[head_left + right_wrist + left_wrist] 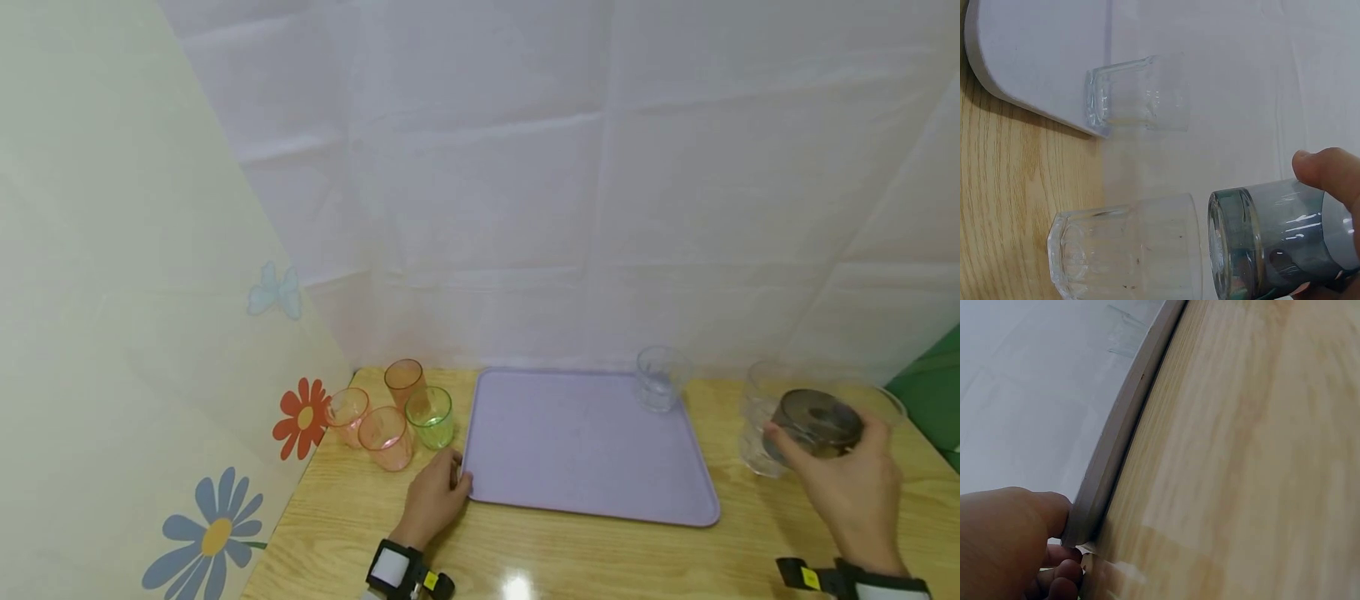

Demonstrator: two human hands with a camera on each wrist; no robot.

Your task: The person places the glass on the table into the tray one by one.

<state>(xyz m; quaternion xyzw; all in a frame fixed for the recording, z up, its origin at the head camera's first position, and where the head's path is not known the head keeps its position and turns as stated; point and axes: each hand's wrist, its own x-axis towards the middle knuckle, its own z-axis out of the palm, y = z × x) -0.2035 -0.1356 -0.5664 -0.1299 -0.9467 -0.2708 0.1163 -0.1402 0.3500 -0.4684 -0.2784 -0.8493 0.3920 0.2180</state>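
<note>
My left hand (435, 497) pinches the near left corner of a flat lavender tray (577, 442), thumb and fingers at its edge in the left wrist view. In my right hand (858, 492) is a smoky grey glass tumbler (1272, 250), its thick base facing downward. The base is close over the rim of a clear glass tumbler (1125, 250), which stands on the table right of the tray. Another clear tumbler (660, 382) stands upright at the tray's far right corner.
Left of the tray, several tinted tumblers are grouped: a green one (431, 421), a brown one (405, 382) and pinkish ones (386, 442). A white sheet (480, 208) hangs behind the wooden table (600, 554). The left wall (112, 250) carries flower decorations.
</note>
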